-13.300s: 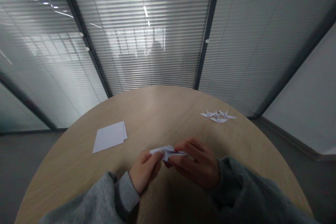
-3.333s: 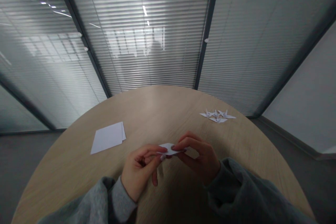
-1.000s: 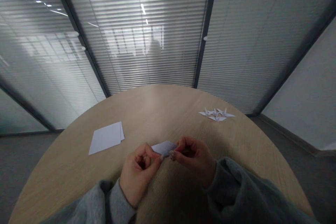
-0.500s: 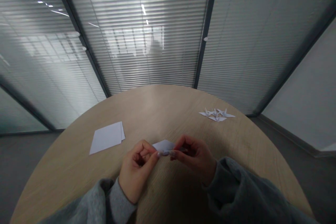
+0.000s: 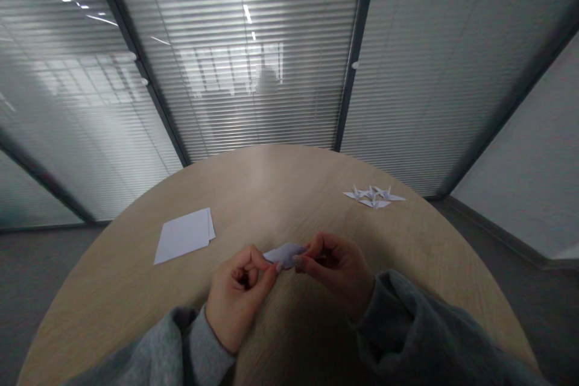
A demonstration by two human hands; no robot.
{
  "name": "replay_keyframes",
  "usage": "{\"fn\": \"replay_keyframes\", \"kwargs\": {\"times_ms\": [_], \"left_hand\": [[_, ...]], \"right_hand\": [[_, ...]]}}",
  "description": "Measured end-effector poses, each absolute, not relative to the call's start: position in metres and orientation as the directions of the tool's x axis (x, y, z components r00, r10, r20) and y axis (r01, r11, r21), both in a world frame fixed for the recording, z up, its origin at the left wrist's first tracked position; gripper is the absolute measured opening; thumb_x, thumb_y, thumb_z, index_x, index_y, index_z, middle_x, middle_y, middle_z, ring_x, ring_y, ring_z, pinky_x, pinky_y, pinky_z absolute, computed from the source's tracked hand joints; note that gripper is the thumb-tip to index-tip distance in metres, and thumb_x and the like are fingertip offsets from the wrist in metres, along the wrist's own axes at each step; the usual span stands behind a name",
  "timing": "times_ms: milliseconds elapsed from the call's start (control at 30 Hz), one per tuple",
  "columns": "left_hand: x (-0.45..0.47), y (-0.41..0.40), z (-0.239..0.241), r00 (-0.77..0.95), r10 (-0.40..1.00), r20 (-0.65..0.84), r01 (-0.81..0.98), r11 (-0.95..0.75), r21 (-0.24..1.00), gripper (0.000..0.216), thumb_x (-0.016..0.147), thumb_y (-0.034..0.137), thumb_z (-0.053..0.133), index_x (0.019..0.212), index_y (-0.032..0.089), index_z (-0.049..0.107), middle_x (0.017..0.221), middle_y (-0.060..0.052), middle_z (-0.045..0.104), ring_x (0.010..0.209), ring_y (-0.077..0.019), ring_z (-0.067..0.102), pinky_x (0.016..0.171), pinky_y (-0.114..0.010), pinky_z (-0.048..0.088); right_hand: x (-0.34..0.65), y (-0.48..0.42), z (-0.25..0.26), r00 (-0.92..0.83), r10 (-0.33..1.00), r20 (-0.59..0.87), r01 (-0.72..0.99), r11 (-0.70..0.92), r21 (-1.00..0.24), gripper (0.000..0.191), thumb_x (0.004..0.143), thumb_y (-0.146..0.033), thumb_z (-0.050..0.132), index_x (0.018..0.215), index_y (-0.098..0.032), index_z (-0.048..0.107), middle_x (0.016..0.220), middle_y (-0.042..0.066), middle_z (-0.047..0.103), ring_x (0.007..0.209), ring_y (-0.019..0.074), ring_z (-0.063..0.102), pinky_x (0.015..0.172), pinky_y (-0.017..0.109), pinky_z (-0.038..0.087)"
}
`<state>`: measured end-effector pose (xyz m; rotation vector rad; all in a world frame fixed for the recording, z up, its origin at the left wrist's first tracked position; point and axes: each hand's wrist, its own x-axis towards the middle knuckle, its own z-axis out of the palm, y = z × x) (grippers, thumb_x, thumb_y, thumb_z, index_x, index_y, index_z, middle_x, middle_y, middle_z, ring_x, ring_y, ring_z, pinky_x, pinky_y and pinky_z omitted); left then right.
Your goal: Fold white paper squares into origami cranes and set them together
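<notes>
A small piece of folded white paper (image 5: 286, 253) is held between both hands, just above the near part of the table. My left hand (image 5: 242, 289) pinches its left end between thumb and fingers. On the other side, my right hand (image 5: 337, 271) grips the right end, thumb tip close to the left thumb. The fingers cover the paper's ends, so its full fold shape is hidden. Several white origami cranes (image 5: 374, 196) sit in a cluster beyond my right hand. To the left lies a small stack of white paper sheets (image 5: 183, 236).
All of this is on a round wooden table (image 5: 271, 193). Past its far edge stand glass panels with blinds (image 5: 266, 114) and dark frames. A white wall (image 5: 534, 163) rises at the right, and grey floor shows on both sides.
The folded paper's upper surface now looks more curved and shaded between the fingers, where it was flatter and brighter. Both hands stay in nearly the same place.
</notes>
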<state>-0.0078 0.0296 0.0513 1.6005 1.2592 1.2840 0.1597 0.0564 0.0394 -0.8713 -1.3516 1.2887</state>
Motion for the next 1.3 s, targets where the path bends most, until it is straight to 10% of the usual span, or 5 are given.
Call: {"fn": "replay_keyframes", "kwargs": {"times_ms": [200, 433, 667, 1300], "left_hand": [[-0.006, 0.029, 0.05, 0.025, 0.965, 0.261, 0.19, -0.261, 0.946, 0.027, 0.071, 0.033, 0.065, 0.057, 0.018, 0.047, 0.043, 0.01, 0.031, 0.04, -0.0061, 0.025, 0.041, -0.018, 0.02], [-0.006, 0.034, 0.051, 0.086, 0.991, 0.104, -0.021, -0.103, 0.994, 0.052, 0.075, 0.053, 0.06, 0.109, 0.018, 0.045, 0.042, 0.009, 0.049, 0.031, -0.0066, 0.03, 0.033, -0.017, 0.018], [-0.012, 0.043, 0.046, 0.308, 0.949, 0.065, 0.109, -0.103, 0.989, 0.036, 0.072, 0.049, 0.064, 0.068, 0.013, 0.066, 0.06, -0.003, 0.061, 0.05, -0.0105, 0.047, 0.047, -0.021, 0.033], [-0.014, 0.038, 0.059, 0.273, 0.959, 0.069, 0.168, -0.119, 0.979, 0.031, 0.076, 0.04, 0.059, 0.058, 0.015, 0.063, 0.062, -0.005, 0.067, 0.059, -0.0159, 0.058, 0.057, -0.025, 0.043]], "right_hand": [[0.161, 0.057, 0.04, -0.2, 0.95, 0.24, -0.107, 0.222, -0.969, 0.036, 0.063, -0.046, 0.075, 0.059, -0.018, 0.053, 0.06, 0.002, 0.066, 0.057, 0.0144, 0.065, 0.053, 0.025, 0.053], [0.162, 0.057, 0.043, -0.212, 0.948, 0.237, -0.115, 0.217, -0.969, 0.036, 0.063, -0.048, 0.074, 0.061, -0.019, 0.052, 0.062, 0.002, 0.067, 0.058, 0.0153, 0.066, 0.054, 0.026, 0.053], [0.163, 0.056, 0.042, -0.279, 0.925, 0.257, -0.052, 0.253, -0.966, 0.036, 0.066, -0.045, 0.073, 0.06, -0.019, 0.05, 0.059, 0.001, 0.064, 0.055, 0.0133, 0.063, 0.054, 0.026, 0.053], [0.168, 0.053, 0.05, -0.387, 0.88, 0.275, -0.115, 0.25, -0.961, 0.035, 0.079, -0.051, 0.06, 0.074, -0.019, 0.048, 0.069, 0.005, 0.067, 0.064, 0.015, 0.064, 0.06, 0.028, 0.053]]}}
